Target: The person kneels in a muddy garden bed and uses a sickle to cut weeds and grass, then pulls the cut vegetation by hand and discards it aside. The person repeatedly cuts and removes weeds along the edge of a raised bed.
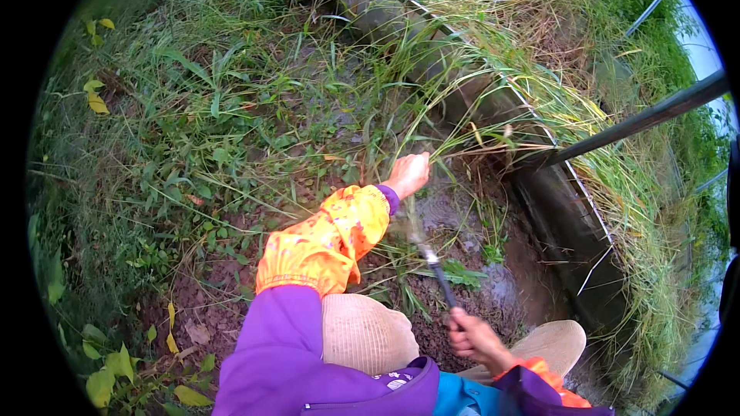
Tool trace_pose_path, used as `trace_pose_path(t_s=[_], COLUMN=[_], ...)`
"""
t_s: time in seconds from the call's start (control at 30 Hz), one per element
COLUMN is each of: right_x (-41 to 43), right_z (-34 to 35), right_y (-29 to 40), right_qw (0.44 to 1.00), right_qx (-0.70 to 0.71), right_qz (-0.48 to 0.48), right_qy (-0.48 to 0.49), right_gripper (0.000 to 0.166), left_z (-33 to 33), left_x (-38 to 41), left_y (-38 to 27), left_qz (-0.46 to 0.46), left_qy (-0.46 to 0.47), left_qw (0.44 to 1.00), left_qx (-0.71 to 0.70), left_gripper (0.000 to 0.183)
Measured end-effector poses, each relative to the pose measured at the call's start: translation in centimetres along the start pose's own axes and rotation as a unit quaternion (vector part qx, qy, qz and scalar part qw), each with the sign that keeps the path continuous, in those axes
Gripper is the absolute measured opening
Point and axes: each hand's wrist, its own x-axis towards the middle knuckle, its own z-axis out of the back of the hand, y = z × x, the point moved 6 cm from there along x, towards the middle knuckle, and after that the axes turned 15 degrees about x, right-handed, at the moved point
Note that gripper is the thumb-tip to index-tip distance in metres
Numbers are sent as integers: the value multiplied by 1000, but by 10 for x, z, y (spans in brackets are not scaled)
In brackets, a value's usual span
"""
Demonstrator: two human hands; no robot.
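Note:
My left hand (408,174) is shut around a bunch of long grass stems (445,147), which fan out up and to the right from the fist. An orange patterned sleeve cover (329,242) wraps that forearm. In my right hand (477,336) is the black handle of a hand tool (440,280), probably a sickle. Its metal collar points up and left, below my left hand. Motion blur hides the blade's shape, and grass covers part of it. Under the tool lies wet, muddy soil (445,208) with low weeds.
A low dark wall (555,214) with a thin upper edge runs diagonally along the right. Crossing it is a slanted metal pole (642,118). Cut or flattened grass (555,40) lies beyond. Dense weeds (191,110) cover the left. My knees (370,332) are bent close below my hands.

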Motion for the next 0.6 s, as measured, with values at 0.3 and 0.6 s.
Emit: trace_pose_path(t_s=[0.3,0.6], right_x=[166,243], right_z=[-49,-165], right_y=[267,301], right_qw=[939,919], right_qx=[97,-181], right_qz=[295,209], right_qy=[146,280], right_gripper=[31,36], left_z=[112,139], left_x=[-33,-18], left_y=[-29,-10], left_qz=[-124,-72], left_qy=[-150,-302], left_qw=[981,908], left_qx=[14,280], left_gripper=[34,82])
